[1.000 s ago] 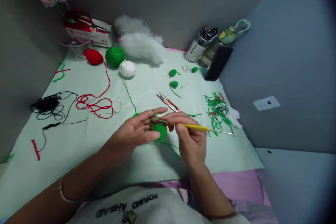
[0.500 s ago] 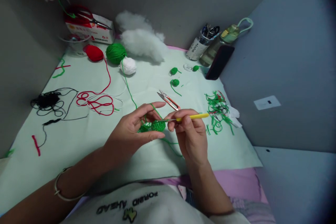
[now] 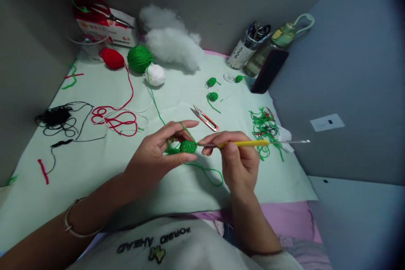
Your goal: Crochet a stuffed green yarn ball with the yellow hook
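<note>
My left hand [image 3: 158,154] pinches a small green crochet piece [image 3: 188,147] between thumb and fingers, with green yarn looped over the forefinger. That green strand [image 3: 154,101] runs back to a green yarn ball [image 3: 139,58]. My right hand [image 3: 237,158] grips a yellow-handled crochet hook [image 3: 249,144], held level, its tip at the green piece. A loop of green yarn [image 3: 210,175] lies on the pale green cloth [image 3: 95,164] below my hands.
Red thread snips [image 3: 205,119] lie just beyond my hands. Further off are two small green pieces [image 3: 211,89], a scrap yarn heap [image 3: 265,128], red ball [image 3: 112,58], white ball [image 3: 155,74], stuffing [image 3: 172,42], black yarn [image 3: 55,117], tool cup [image 3: 243,50], bottle [image 3: 278,42], phone [image 3: 268,74].
The hook has swung level and slid right through my right hand. The green piece has turned edge-on in my left fingers. Both hands have drifted slightly up and right.
</note>
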Action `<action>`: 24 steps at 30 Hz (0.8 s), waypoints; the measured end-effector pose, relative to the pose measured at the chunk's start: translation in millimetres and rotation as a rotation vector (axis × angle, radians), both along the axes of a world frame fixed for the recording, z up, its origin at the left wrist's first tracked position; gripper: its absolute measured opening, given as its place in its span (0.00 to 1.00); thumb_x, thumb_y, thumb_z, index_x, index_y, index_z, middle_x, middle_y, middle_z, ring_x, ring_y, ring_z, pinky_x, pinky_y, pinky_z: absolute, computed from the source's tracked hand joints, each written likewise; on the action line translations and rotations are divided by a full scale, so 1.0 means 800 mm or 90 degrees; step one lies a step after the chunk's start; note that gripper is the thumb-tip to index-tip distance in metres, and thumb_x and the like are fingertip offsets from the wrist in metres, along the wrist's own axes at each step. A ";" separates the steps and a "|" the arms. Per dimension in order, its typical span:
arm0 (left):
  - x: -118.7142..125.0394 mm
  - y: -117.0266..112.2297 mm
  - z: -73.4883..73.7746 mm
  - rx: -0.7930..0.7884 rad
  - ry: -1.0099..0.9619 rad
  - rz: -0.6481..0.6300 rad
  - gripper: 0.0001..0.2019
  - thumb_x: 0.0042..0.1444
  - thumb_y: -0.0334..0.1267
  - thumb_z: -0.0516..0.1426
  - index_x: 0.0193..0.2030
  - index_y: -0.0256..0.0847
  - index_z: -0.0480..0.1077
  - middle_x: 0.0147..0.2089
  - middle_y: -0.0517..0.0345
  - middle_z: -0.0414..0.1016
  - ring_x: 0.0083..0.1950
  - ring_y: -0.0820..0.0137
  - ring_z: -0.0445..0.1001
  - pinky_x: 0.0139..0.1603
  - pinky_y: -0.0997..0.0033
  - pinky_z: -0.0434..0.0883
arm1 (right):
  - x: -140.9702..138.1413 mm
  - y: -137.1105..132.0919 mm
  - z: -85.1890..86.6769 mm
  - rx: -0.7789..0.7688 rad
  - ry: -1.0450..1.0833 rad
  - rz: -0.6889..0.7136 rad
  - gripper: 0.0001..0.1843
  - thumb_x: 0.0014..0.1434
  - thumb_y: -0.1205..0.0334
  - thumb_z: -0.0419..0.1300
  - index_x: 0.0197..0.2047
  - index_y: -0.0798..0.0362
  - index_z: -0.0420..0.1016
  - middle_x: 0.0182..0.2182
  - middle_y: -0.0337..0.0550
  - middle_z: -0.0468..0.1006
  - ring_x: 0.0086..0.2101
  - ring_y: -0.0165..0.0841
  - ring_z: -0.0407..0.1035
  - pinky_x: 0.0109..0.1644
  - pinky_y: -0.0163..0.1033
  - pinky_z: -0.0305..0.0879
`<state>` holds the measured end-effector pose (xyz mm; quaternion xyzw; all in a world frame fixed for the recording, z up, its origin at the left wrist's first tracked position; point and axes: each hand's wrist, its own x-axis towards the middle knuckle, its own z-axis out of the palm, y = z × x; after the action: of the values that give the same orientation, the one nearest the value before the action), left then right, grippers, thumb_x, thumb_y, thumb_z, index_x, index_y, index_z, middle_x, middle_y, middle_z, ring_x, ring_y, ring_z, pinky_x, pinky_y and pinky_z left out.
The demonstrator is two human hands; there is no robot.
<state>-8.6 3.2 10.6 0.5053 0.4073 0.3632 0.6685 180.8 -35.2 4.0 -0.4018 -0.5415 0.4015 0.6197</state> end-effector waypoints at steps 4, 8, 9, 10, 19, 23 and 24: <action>0.002 0.002 -0.003 -0.074 -0.103 -0.019 0.29 0.51 0.38 0.75 0.61 0.49 0.78 0.42 0.59 0.81 0.48 0.66 0.79 0.54 0.67 0.71 | -0.005 0.001 -0.008 0.058 -0.013 -0.010 0.09 0.73 0.59 0.58 0.45 0.48 0.81 0.40 0.43 0.86 0.35 0.32 0.79 0.38 0.40 0.78; 0.007 0.002 -0.006 -0.122 -0.189 -0.014 0.26 0.52 0.35 0.73 0.59 0.49 0.79 0.41 0.60 0.81 0.45 0.69 0.79 0.51 0.69 0.72 | -0.013 0.006 -0.016 0.109 0.009 -0.060 0.10 0.74 0.59 0.58 0.47 0.46 0.82 0.39 0.43 0.87 0.36 0.34 0.79 0.35 0.41 0.78; 0.009 0.001 -0.007 -0.131 -0.203 -0.009 0.26 0.53 0.34 0.73 0.59 0.49 0.80 0.41 0.60 0.81 0.44 0.70 0.79 0.50 0.70 0.73 | -0.014 0.006 -0.017 0.134 -0.022 -0.082 0.10 0.74 0.59 0.58 0.47 0.46 0.82 0.39 0.43 0.87 0.38 0.35 0.80 0.35 0.41 0.78; 0.011 0.000 -0.008 -0.141 -0.213 -0.002 0.25 0.53 0.33 0.72 0.59 0.49 0.80 0.41 0.60 0.81 0.44 0.70 0.78 0.50 0.70 0.72 | -0.015 0.006 -0.018 0.165 -0.068 -0.103 0.10 0.74 0.61 0.58 0.49 0.46 0.82 0.40 0.44 0.87 0.39 0.36 0.81 0.35 0.42 0.78; 0.023 -0.005 0.001 -0.288 -0.310 -0.037 0.27 0.54 0.42 0.73 0.61 0.44 0.78 0.41 0.57 0.81 0.42 0.70 0.77 0.47 0.72 0.73 | -0.010 -0.002 -0.021 0.314 -0.438 -0.224 0.17 0.69 0.70 0.62 0.56 0.44 0.82 0.46 0.45 0.85 0.44 0.36 0.79 0.44 0.43 0.79; 0.017 0.001 -0.002 -0.345 -0.348 -0.086 0.23 0.59 0.44 0.69 0.60 0.41 0.80 0.39 0.56 0.80 0.36 0.73 0.75 0.40 0.75 0.73 | -0.006 -0.003 -0.017 0.293 -0.360 -0.193 0.15 0.71 0.68 0.60 0.56 0.45 0.82 0.43 0.44 0.85 0.41 0.36 0.80 0.42 0.43 0.80; 0.014 0.003 -0.004 -0.349 -0.350 -0.073 0.23 0.59 0.43 0.69 0.60 0.39 0.80 0.38 0.56 0.79 0.36 0.73 0.74 0.39 0.76 0.73 | -0.003 -0.002 -0.014 0.264 -0.291 -0.187 0.14 0.72 0.67 0.59 0.54 0.45 0.82 0.42 0.44 0.85 0.39 0.35 0.80 0.40 0.43 0.80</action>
<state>3.0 5.9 7.2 0.2135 0.2664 0.3248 0.8820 178.1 -36.5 -7.0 -0.4208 -0.6731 0.0890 0.6016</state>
